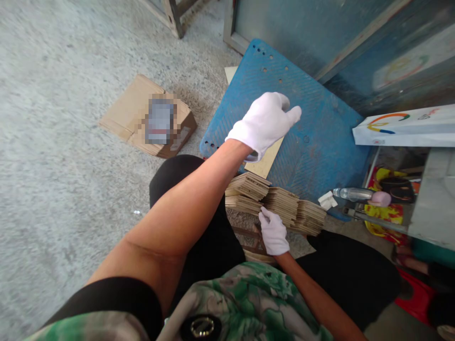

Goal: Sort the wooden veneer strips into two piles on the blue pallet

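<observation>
While the gloved left hand (265, 122) hovers loosely curled and empty over the blue board (313, 142) at twelve o'clock, the right hand (273, 233) rests flat-fingered against the stacked thin wooden sheets (280, 203) at centre, likely light, stiff, splintery, best pinched by the edges.

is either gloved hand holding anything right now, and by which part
The left hand is over a thin board on the blue panel; whether it grips the board cannot be told. The right hand rests fingertips on the stacked boards, gripping nothing.
</observation>
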Demonstrator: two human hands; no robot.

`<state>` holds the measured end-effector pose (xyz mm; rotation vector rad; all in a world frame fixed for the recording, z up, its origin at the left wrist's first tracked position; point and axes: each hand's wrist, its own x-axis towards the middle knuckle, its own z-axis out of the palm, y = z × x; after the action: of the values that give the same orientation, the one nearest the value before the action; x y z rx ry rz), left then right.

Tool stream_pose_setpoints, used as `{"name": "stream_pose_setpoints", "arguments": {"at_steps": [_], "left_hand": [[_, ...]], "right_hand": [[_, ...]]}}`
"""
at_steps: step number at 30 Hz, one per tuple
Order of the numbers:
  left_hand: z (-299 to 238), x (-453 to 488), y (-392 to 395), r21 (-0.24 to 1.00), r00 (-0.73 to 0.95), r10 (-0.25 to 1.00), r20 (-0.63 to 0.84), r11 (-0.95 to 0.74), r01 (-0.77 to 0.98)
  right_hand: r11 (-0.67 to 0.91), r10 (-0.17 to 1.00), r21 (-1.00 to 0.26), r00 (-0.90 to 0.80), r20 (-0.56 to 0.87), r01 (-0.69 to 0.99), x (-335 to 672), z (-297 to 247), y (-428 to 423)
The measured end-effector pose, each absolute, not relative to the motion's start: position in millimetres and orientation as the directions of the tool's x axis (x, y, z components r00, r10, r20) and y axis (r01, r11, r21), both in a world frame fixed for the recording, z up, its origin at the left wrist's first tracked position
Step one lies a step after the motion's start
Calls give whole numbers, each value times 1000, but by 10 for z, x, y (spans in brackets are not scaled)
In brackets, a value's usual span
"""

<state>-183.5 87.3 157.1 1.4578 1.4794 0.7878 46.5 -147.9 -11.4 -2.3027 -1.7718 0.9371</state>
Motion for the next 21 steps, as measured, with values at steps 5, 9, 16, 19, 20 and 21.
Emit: {"name": "stream_pose_setpoints", "arguments": {"at_steps": [5,9,16,19,20,21], "left_hand": [[1519,-1824,857,906,90,980,-177,127,404],[1497,-1804,863,897,79,980,-184,135,421],[1475,-1759,875,868,133,979,-154,70,491],[1472,-1741,870,858,156,974,-163,62,510],[1474,-1735,864,855,164,972,-170,63,514],[1477,-1730,856,852,173,968,-180,65,520]], "right_hand": [[40,913,-195,-115,-392,980,523,-117,-1545],[206,861,0,-181,-476,978,512,-117,-1556],[338,810,53,-262,-524,940,408,-85,-1458],[370,810,35,-304,-502,928,399,-84,-1467],[375,809,29,-312,-498,927,399,-83,-1471],[375,810,24,-315,-494,927,397,-80,-1475]]}}
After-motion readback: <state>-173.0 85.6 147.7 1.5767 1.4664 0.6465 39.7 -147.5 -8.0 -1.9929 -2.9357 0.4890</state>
